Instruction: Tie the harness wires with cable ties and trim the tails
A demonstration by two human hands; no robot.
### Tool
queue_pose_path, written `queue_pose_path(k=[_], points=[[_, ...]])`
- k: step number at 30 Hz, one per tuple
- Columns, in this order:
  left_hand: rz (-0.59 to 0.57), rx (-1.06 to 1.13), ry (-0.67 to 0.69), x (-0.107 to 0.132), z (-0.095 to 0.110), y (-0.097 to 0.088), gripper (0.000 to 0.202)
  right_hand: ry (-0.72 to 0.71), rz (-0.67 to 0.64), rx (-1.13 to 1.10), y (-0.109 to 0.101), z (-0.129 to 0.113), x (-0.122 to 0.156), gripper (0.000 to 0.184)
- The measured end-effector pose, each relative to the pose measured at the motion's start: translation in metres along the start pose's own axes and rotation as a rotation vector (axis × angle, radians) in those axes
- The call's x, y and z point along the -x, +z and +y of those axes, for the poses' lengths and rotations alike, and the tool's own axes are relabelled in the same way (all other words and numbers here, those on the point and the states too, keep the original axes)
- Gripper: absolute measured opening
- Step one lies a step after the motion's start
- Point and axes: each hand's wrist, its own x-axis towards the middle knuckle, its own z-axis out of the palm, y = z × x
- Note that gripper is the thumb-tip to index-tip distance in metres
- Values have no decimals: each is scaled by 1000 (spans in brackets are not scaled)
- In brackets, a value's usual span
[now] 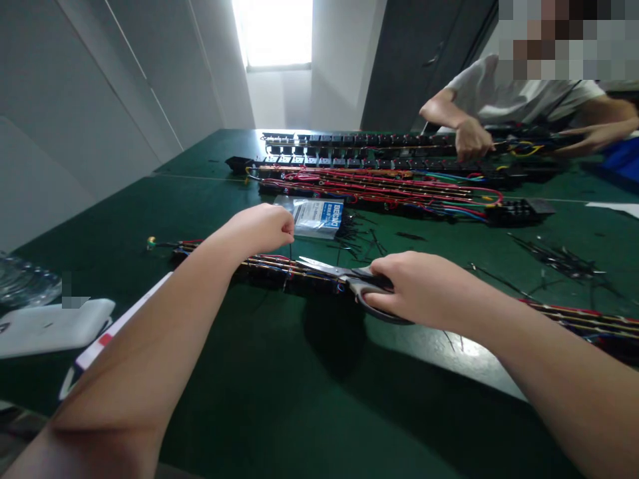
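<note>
My right hand (412, 286) grips a pair of scissors (362, 296) by its dark handles. The blades are parted and point left over a wired strip (269, 273) on the table. Red, yellow and blue wires run along this strip. Above its left part, my left hand (267, 228) is closed in a pinch. A thin black cable tie (291, 251) runs down from those fingers to the strip, just left of the scissor tips. My right hand and forearm hide part of the strip.
Behind my hands lies a plastic bag (317, 216) with black cable ties spilling out. Loose ties (564, 258) lie at right. Further back are more wired strips (379, 189) and a co-worker's hand (472, 140) on one. A white case (54, 326) and clear plastic (24, 279) are at left.
</note>
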Motion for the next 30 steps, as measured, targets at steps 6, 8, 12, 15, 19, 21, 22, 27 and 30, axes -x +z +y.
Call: queue_pose_path(k=[6,8,12,15,19,21,22,27,30], points=[[-33,-68,79,4,2,-3,20,3,92,-17,7,-12,-2,43],[-31,-75,105,5,2,-4,19,-6,106,-17,9,-14,-3,43],[-31,-83,142,6,2,-6,17,-14,159,5,17,-19,-5,43],[-28,-84,178,7,3,-6,16,-8,172,32,20,-23,-5,42],[-16,-112,268,9,7,-5,15,-7,170,94,19,-28,-3,38],[-2,-144,313,10,10,-5,14,-10,165,111,18,-31,-3,38],[8,-161,327,11,12,-5,14,-14,163,113,18,-32,-2,37],[0,-221,335,15,14,-8,12,-18,157,111,20,-33,-4,33],[-10,-241,319,17,14,-11,11,-18,163,107,21,-30,-6,31]])
